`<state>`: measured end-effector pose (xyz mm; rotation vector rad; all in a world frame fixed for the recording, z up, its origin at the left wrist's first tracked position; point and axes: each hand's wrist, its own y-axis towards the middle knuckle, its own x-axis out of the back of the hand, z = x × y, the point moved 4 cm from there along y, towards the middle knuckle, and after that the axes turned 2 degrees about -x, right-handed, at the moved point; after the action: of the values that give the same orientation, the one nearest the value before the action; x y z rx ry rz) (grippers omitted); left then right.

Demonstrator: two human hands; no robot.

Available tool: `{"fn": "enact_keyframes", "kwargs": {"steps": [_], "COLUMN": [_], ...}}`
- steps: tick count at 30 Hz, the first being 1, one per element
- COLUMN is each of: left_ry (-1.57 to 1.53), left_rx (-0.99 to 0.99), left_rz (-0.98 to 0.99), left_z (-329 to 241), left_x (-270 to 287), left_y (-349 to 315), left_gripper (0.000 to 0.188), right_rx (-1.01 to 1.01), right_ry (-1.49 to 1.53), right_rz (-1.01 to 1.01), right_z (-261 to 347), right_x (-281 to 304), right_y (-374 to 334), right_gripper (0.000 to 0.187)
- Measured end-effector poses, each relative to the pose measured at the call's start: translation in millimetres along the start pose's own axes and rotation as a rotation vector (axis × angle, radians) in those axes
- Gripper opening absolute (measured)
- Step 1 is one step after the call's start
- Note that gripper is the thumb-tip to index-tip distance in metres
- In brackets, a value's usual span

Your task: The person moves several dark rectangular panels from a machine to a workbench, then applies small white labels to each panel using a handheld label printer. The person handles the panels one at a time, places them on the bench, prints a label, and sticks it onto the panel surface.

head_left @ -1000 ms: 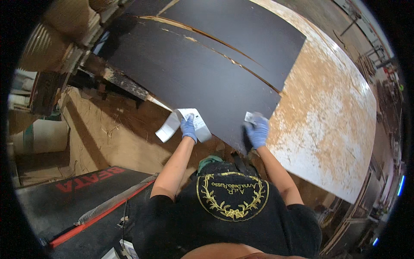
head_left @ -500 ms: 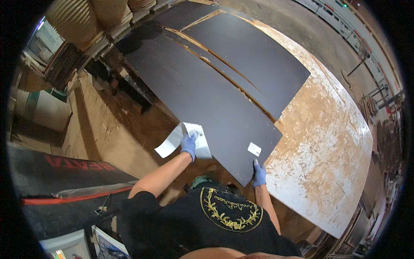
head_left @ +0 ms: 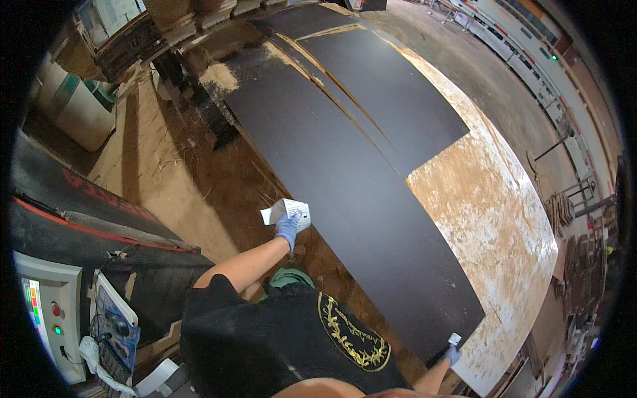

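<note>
Desk [head_left: 531, 249]: a wide white top was seen, thickly streaked with tan sawdust and partly covered by dark boards.
Long board [head_left: 358, 205]: it was laid slantwise across the view, its near end jutting toward the lower right, and its far-left end was dusted with sawdust.
Second board [head_left: 391, 99]: it was set beyond the long board; between the two, pale wood-coloured strips were shown.
Black cabinet [head_left: 50, 169]: it was placed at the left, its edge marked by a red strip.
Control panel [head_left: 69, 282]: it was seen at the lower left, fitted with a red button and a green-lit one.
Label strip [head_left: 301, 209]: it was held in the left hand, folded over, and was seen against the near edge of the long board.
Left hand [head_left: 286, 228]: blue-gloved, it was closed on the label strip, with the fingers laid across it.
Right hand [head_left: 453, 356]: also gloved, it was placed at the near end of the long board; how far it was closed could not be told.
White label [head_left: 454, 339]: it was seen just beside the right thumb, over the board's end.
</note>
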<state>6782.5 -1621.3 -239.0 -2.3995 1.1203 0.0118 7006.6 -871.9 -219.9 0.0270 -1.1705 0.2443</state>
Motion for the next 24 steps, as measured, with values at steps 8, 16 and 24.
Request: {"fn": "enact_keyframes", "kwargs": {"steps": [8,16,24], "left_ry": [-0.137,-0.114,-0.124], "left_rx": [0.138,-0.048,-0.273], "left_rz": [0.080,-0.157,-0.233], "left_z": [12,-22,-76], "left_x": [-21,77,92], "left_y": [-52,0,48], "left_gripper": [0.025,0.026,0.033], "right_rx": [1.116,1.172,1.513], "right_ry": [0.085,-0.254,-0.181], "right_rz": [0.300,0.436,0.236], "right_z": [381,557,535], "right_x": [-102,-215,-113], "right_y": [-219,-334,-363], "right_gripper": [0.063,0.077,0.071]}}
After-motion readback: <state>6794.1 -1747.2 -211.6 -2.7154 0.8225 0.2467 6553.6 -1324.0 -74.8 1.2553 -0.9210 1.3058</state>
